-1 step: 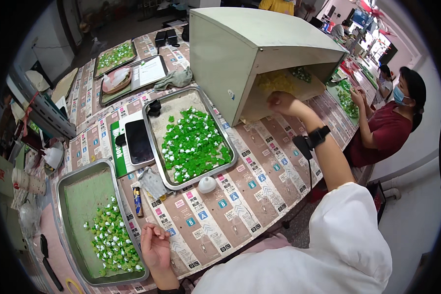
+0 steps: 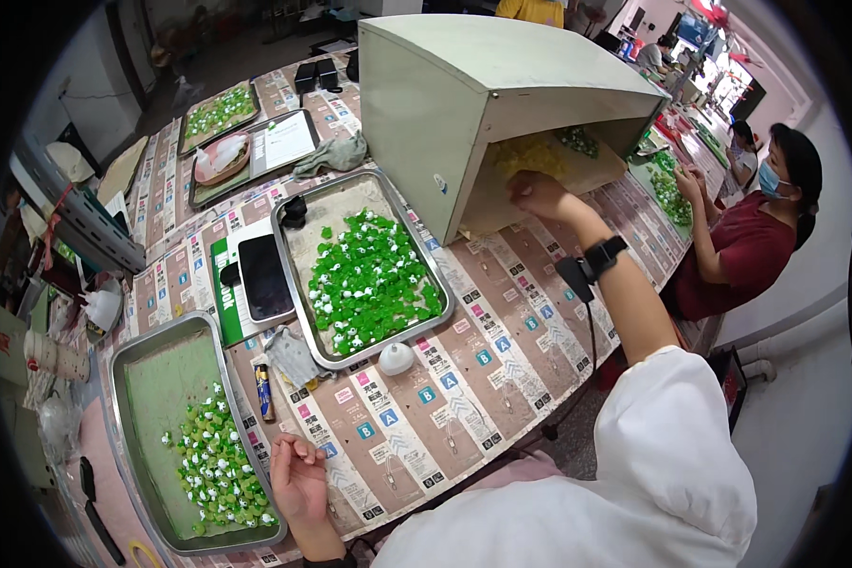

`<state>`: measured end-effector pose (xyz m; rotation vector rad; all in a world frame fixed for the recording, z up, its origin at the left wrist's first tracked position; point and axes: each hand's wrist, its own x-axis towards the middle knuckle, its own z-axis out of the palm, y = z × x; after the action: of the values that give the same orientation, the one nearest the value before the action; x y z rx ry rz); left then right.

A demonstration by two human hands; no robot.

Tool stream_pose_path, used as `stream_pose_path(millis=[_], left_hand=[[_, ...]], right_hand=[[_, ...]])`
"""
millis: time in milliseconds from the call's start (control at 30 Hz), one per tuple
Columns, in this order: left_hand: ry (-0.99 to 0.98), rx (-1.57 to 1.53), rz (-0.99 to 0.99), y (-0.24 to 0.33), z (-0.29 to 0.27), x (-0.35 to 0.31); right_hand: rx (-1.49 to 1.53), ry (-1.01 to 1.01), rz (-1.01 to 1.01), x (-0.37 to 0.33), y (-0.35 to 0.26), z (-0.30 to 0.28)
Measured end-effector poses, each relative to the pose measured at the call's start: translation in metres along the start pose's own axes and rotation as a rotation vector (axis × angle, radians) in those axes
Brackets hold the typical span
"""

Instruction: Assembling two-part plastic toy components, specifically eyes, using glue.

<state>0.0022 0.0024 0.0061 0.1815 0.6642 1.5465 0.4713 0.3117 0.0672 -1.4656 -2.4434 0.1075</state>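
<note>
My right hand (image 2: 541, 197) reaches into the mouth of a pale grey box-shaped hood (image 2: 424, 118). Its fingers are curled together, and whether a small thing sits in them is hidden. Just beyond lie yellow pieces (image 2: 532, 156) and a small heap of green-and-white pieces (image 2: 577, 141) on the hood's floor. My left hand (image 2: 300, 481) rests palm up by the table's near edge, fingers loosely bent, with nothing visible in it. Beside it stands a metal tray (image 2: 161, 369) of small green pieces with white tops (image 2: 220, 464).
A second metal tray (image 2: 312, 210) holds bright green pieces (image 2: 374, 284). Around it are a phone (image 2: 266, 276), a grey cloth (image 2: 293, 355), a white round bottle (image 2: 398, 358) and a blue-yellow tube (image 2: 265, 391). A masked co-worker (image 2: 743, 237) sits at the right. A cable hangs from my wrist strap (image 2: 604, 257).
The view has shifted very slightly. My right hand is a little farther left at the hood's mouth; my left hand stays in the same place.
</note>
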Motion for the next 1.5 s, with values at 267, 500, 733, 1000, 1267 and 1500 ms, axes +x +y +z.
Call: stream_pose_path(millis=[267,500,733,1000,1267,1500], left_hand=[[-0.036,0.011,0.024,0.000,-0.007,0.001],[-0.055,0.007,0.021,-0.001,-0.002,0.001],[-0.038,-0.004,0.011,-0.001,-0.003,-0.003],[-0.114,0.142,0.044,-0.004,0.001,-0.006],[-0.258,0.326,-0.063,-0.026,0.065,-0.029],[-0.323,0.358,-0.095,-0.033,0.089,-0.040]], right_hand=[[0.453,-0.056,-0.042,0.076,-0.029,0.069],[0.121,0.192,-0.250,0.087,-0.016,0.094],[0.484,-0.094,0.142,0.067,-0.004,0.055],[1.682,0.121,0.631,-0.045,-0.083,-0.023],[1.713,-0.194,0.275,-0.125,-0.257,-0.029],[1.677,-0.290,0.151,-0.133,-0.326,0.005]])
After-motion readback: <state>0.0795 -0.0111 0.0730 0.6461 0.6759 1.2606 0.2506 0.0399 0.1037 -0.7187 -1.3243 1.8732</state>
